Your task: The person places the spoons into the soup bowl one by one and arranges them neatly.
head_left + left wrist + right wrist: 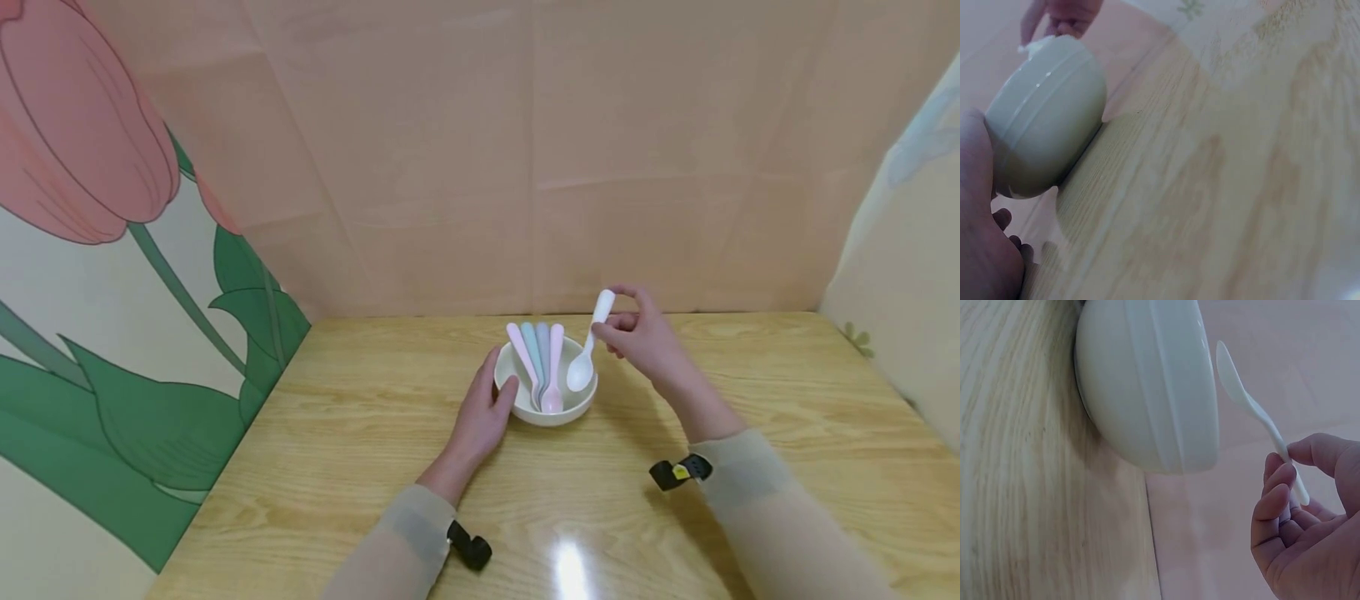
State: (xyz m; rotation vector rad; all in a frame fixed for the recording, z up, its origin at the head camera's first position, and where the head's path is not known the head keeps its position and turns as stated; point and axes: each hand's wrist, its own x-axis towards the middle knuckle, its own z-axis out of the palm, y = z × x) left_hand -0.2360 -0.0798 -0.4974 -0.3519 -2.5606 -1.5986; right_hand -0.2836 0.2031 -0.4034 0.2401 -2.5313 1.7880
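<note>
A cream-white bowl (pixel 551 419) stands on the table with several pastel spoons leaning in it, handles up. Among them are a pink spoon (pixel 521 343), a teal spoon (pixel 530 340) and a lilac one (pixel 555 350). My left hand (pixel 480 417) holds the bowl's left side, thumb by the near rim and fingers round the wall. On the right, my right hand (pixel 641 337) pinches a white spoon (pixel 581 372) by its handle, thumb against fingers. The spoon's head points down over the bowl's right side; in the right wrist view it shows just beyond the rim.
The wooden table (pixel 360 433) runs back to a pinkish-beige cloth backdrop (pixel 420 167). A tulip-printed panel (pixel 165 350) borders the left side, and a pale panel (pixel 907 275) the right. Black wrist straps (pixel 470 547) with small devices sit on both sleeves.
</note>
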